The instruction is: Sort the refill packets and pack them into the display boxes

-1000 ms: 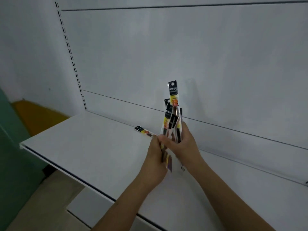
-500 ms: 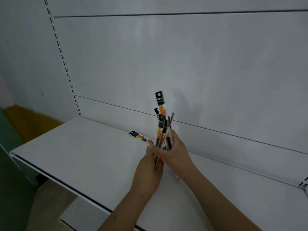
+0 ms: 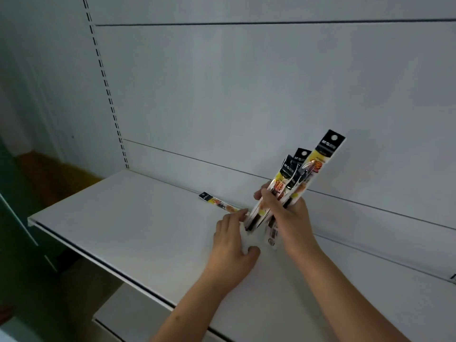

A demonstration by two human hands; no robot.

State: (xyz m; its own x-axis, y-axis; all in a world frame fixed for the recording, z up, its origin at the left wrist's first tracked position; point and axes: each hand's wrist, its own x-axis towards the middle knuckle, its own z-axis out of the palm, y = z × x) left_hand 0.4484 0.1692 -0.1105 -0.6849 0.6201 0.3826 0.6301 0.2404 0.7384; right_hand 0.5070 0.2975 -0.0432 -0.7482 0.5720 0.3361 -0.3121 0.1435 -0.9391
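My right hand (image 3: 288,218) grips a bundle of several refill packets (image 3: 299,174), long clear sleeves with black headers and yellow-orange labels. The bundle tilts up to the right, its lower ends just above the white shelf (image 3: 123,230). My left hand (image 3: 232,243) sits left of the bundle's lower end. Its fingertips touch the packets there, and the thumb stays apart underneath. One more refill packet (image 3: 217,203) lies flat on the shelf near the back panel, left of both hands. No display box is in view.
The shelf's front edge (image 3: 98,265) runs diagonally from left to lower middle, with a lower shelf (image 3: 128,314) under it. A white back panel with a slotted upright (image 3: 108,95) stands behind. Green and yellow surfaces lie at the far left.
The bundle has gone from nearly upright to leaning right and has come down toward the shelf. My left hand has loosened from the bundle's lower end to a fingertip touch.
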